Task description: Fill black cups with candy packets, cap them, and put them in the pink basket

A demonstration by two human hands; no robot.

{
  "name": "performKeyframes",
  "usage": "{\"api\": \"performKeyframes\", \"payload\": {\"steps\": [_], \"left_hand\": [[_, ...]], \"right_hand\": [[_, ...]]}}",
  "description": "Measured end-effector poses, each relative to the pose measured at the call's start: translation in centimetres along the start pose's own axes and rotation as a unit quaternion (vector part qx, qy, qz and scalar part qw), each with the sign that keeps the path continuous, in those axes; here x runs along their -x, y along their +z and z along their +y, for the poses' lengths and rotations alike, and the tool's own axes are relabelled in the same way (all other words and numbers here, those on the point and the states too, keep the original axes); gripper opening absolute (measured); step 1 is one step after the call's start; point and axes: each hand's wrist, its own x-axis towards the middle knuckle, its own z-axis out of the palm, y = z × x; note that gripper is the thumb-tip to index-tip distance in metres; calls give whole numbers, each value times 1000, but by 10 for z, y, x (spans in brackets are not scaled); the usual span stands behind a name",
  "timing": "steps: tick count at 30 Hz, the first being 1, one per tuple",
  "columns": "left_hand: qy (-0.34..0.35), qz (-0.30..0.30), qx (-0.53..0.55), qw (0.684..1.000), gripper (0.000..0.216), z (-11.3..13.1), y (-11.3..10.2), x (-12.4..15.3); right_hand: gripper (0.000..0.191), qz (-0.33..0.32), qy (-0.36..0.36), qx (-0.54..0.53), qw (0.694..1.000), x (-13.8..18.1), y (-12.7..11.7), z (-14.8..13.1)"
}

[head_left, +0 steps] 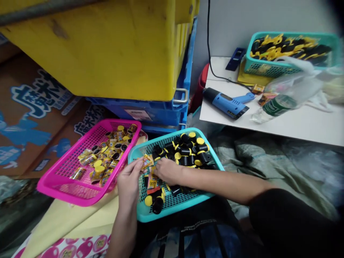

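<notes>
Pinching glossy wrapper [147,161], left fingers [138,165] above latticed basket [174,209].

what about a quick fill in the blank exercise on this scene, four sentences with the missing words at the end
1. The hand nearer the pink basket is the person's ____ one.
2. In the turquoise basket, the black containers have caps coloured ____.
3. The gun-shaped tool on the white table has a handle coloured ____.
4. The bottle on that table has a label coloured ____.

Missing words: left; yellow; blue; green.
</notes>
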Motion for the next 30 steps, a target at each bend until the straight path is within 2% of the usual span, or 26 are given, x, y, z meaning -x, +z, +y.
{"api": "performKeyframes", "payload": {"steps": [2, 3, 4, 6, 9, 11, 14, 16, 18, 19, 22, 25, 27, 30], "left_hand": [[12, -12, 23, 1000, 27, 0, -2, 0], [12, -25, 38, 999, 25, 0, -2, 0], [8, -38, 53, 998, 25, 1, 0, 1], [-2, -63, 76, 995, 24, 3, 5, 3], [-14, -91, 63, 994, 23, 4, 13, 5], [-14, -103, 43, 994, 23, 4, 16, 6], [-9, -107, 40, 993, 23, 5, 19, 8], [-7, -105, 54, 993, 23, 6, 21, 9], [-5, -104, 73, 992, 22, 7, 22, 10], [-4, -103, 82, 991, 22, 7, 23, 11], [11, -96, 98, 991, 21, 7, 25, 10], [47, -104, 80, 990, 19, 7, 27, 9], [80, -125, 45, 988, 17, 10, 29, 8], [118, -146, -41, 981, 15, 17, 30, 8]], "right_hand": [[31, 100, 39, -110, 988, 20, -9, 11], [32, 144, 63, -181, 971, 29, -12, 17], [32, 198, 97, -257, 941, 37, -15, 22], [30, 284, 145, -414, 853, 50, -20, 32], [30, 306, 116, -613, 719, 60, -26, 37], [36, 306, 77, -688, 653, 63, -31, 36], [41, 330, 52, -742, 582, 63, -35, 30], [39, 328, 48, -768, 548, 62, -33, 28], [37, 315, 44, -785, 531, 60, -28, 29], [37, 313, 45, -785, 533, 60, -26, 30], [34, 308, 59, -759, 570, 63, -21, 36], [31, 269, 78, -743, 608, 68, -21, 43], [32, 241, 87, -742, 620, 70, -21, 46], [35, 225, 89, -750, 616, 68, -18, 47]]}}
